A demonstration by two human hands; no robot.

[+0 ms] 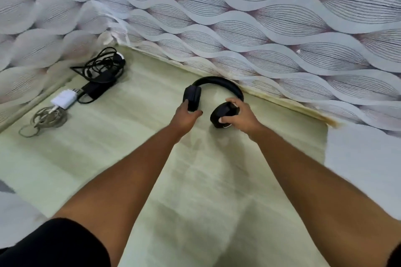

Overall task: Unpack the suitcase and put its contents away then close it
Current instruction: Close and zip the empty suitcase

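Headphones (pixel 213 97) fill the middle of my view — black all over, over-ear type, with a padded band arching between two thick round cups. I have both hands on them: my left hand (pixel 188 114) grips the left cup, fingers wrapped behind it and thumb across the front, and my right hand (pixel 237 116) grasps the right cup, fingers curled over its top and thumb pressing its face. The band's arch points away from me toward the wall, the open side of the loop faces back at me, and the long axis from cup to cup runs left to right, with the right cup sitting a little nearer to me than the left. The left cup stands on edge, while the right one is turned so its flat pad faces up at the camera. They sit low over a pale greenish surface (pixel 134 158) with a faint wood-grain look, close to its far edge; whether they touch it I cannot tell. Farther left on the same surface, near the corner, lie a tangle of black cable (pixel 102 67), a white charger plug (pixel 64 99) and a coil of grey cord (pixel 46 118). Wallpaper (pixel 260 17) with a woven pattern of pale leaf shapes and fine dark lines covers the walls behind — a strip of it peels at the corner.
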